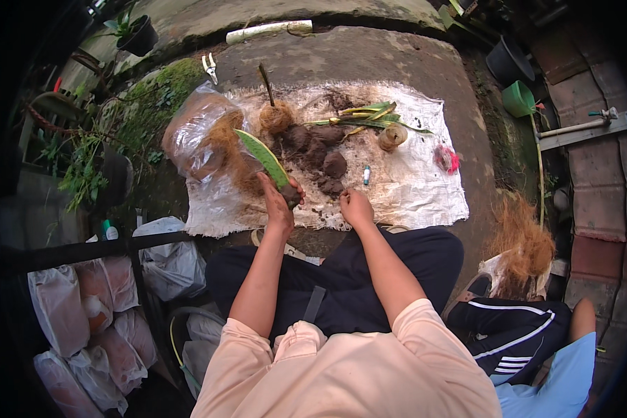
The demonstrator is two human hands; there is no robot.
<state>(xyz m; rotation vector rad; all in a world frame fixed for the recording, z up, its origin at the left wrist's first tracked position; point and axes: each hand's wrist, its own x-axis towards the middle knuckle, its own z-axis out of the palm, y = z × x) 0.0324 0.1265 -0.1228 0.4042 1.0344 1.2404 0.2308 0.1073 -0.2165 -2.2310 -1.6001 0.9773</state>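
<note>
My left hand (277, 205) is wrapped round a dark soil ball (291, 196) at the base of a snake plant leaf (263, 155). The green, yellow-edged leaf tilts up and to the left. My right hand (356, 207) is closed, its fingers curled low over the white woven sack (425, 202); what they hold, if anything, is hidden. Just beyond it lie dark soil lumps (334, 164). A coir-wrapped ball (276, 120) with a dark upright stem sits farther back. Brown coir fibre (228, 143) spills from a clear plastic bag (194, 132) at the left.
Cut striped leaves (373, 115), a spool of twine (392, 136), a small blue-and-white tube (366, 175) and a pink-red bundle (446, 159) lie on the sack. Pruning shears (210, 68) rest beyond it. Another person's leg (515, 338) is at the lower right, near loose coir (522, 240).
</note>
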